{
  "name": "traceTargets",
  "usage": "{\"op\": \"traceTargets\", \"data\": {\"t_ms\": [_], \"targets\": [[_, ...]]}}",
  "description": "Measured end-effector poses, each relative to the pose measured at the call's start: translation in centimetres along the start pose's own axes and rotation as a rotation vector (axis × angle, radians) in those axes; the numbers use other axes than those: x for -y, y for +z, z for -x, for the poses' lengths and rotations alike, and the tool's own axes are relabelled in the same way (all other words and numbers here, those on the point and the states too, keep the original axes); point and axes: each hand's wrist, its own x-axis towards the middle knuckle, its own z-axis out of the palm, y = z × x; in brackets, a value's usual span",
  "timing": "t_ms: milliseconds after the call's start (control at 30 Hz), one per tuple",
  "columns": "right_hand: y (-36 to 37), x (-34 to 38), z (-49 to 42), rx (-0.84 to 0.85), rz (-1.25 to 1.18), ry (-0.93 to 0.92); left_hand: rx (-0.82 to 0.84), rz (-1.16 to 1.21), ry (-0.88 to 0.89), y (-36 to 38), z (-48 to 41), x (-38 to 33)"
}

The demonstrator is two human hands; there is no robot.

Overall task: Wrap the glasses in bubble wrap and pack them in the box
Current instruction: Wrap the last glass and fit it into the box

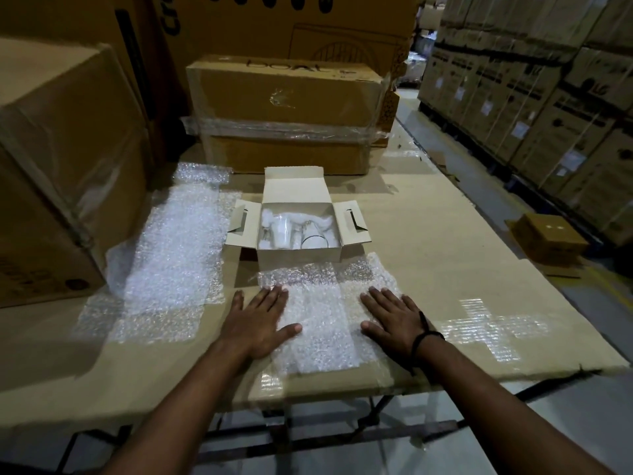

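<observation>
The clear drinking glasses [281, 231] lie inside the small white cardboard box [298, 257], which stands open with its lid flap raised at the back and its two side flaps spread outward. The inside is pale and washed out; there seem to be two glasses, lying on their sides among white padding, one showing a dark rim. Neither hand touches them. The box sits just beyond the fingertips, at the far edge of the flat sheet of clear bubble wrap [322, 337] spread on the near part of the table.

The left hand [260, 320] and right hand [394, 323] both lie palm-down on that sheet, fingers straight and spread, pressing it flat at its left and right sides and gripping nothing. A black cord [424, 341] circles the right wrist.

Left of the box, a larger sheet of bubble wrap [171, 262] runs along the brown cardboard-covered table [428, 234], its far end bunched up. Behind the white box, close to its raised lid, stands a long brown carton [287, 97] banded with clear tape. A big brown carton [51, 166] fills the left side, its corner over the larger sheet's edge. To the right, below the table, a small brown box [548, 238] sits on the floor in front of stacked cartons [548, 97].
</observation>
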Motion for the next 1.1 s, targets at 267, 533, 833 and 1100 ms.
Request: {"op": "traceTargets", "data": {"t_ms": [267,533,833,1100], "targets": [[-1.7,0.3,-0.5,-0.233,-0.152,0.22,-0.202,0.158,0.013,-0.2,0.5,-0.5],[-3.7,0.0,-1.1,-0.052,-0.149,0.726,-0.1,0.067,0.028,0.6,-0.1,-1.1],[-7.3,2.6,-0.4,-0.283,-0.678,0.292,-0.086,0.099,0.143,0.2,0.3,0.4],[-5.9,13.0,0.2,-0.116,-0.225,0.091,-0.067,0.158,0.123,0.0,0.6,0.8]]}}
